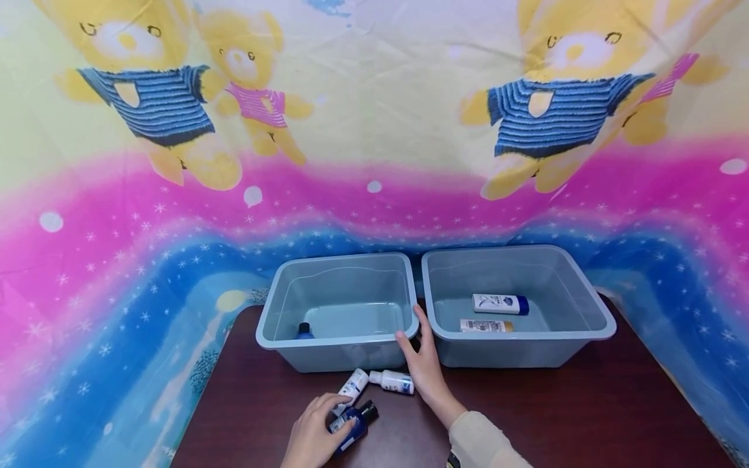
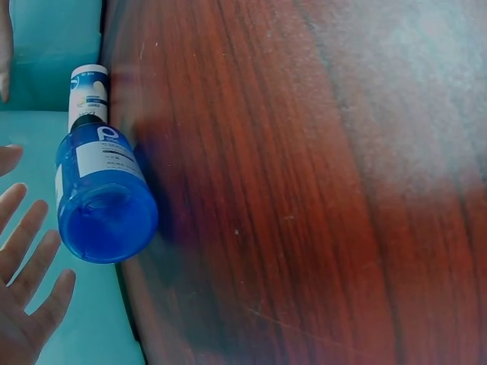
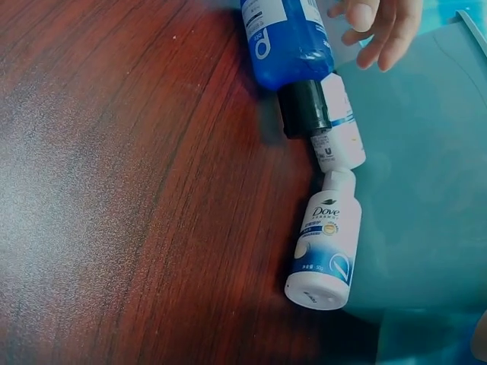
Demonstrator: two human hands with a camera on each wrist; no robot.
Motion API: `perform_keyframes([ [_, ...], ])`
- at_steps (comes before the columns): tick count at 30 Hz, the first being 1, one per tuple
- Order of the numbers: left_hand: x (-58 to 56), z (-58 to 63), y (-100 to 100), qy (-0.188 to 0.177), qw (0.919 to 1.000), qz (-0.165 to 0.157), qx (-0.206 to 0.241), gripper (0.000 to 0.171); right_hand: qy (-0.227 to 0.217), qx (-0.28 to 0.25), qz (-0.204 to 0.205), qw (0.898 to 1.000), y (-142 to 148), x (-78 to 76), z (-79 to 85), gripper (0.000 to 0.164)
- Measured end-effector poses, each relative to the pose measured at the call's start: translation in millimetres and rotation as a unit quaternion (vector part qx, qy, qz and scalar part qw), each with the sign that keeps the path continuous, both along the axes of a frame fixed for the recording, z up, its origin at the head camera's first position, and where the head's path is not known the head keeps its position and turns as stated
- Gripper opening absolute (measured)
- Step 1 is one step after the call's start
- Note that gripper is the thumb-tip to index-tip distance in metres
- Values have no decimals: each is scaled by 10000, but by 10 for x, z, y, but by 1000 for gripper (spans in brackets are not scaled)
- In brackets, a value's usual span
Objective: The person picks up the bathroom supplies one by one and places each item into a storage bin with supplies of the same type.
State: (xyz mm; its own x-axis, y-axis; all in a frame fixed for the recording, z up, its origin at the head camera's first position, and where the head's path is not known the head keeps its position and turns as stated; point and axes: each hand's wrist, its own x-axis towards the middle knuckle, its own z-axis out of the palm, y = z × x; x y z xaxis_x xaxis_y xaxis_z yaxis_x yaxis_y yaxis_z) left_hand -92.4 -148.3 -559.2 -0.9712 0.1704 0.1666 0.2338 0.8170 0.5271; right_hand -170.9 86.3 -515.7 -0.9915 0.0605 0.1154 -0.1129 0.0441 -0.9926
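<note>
A blue bottle with a black cap (image 3: pixel 304 110) lies on the table in front of the left bin. My left hand (image 1: pixel 313 429) is beside this blue bottle (image 2: pixel 106 220), fingers spread and apart from it in the left wrist view. Against the bin lies a white bottle (image 1: pixel 353 385), partly hidden behind the blue one in the right wrist view. A small white Dove bottle (image 3: pixel 327 236) lies to its right. My right hand (image 1: pixel 427 370) is at the front right corner of the left grey-blue bin (image 1: pixel 345 356), fingers extended, thumb at the rim.
Inside the left bin is a dark blue bottle (image 1: pixel 304 331), mostly hidden by the front wall. The right bin (image 1: pixel 509 351) holds a white bottle with a blue cap (image 1: pixel 497 303) and a white tube-like container (image 1: pixel 486 325). A bear-print cloth (image 1: pixel 374 130) hangs behind the brown table (image 1: pixel 585 416).
</note>
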Motion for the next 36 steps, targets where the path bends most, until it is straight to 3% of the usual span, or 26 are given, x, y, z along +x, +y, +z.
perform_keyframes([
  [16, 15, -190, -13, 14, 10000, -20, -40, 44, -13, 80, -27, 10000, -15, 1, -7, 64],
  [28, 32, -236, 20, -216, 9997, -48, -126, 48, 3, 17, -2, 10000, -21, 14, -29, 64],
  [36, 28, -275, 37, -387, 9980, -247, -434, 57, 48, 9, -1, 10000, -14, 12, -31, 63],
])
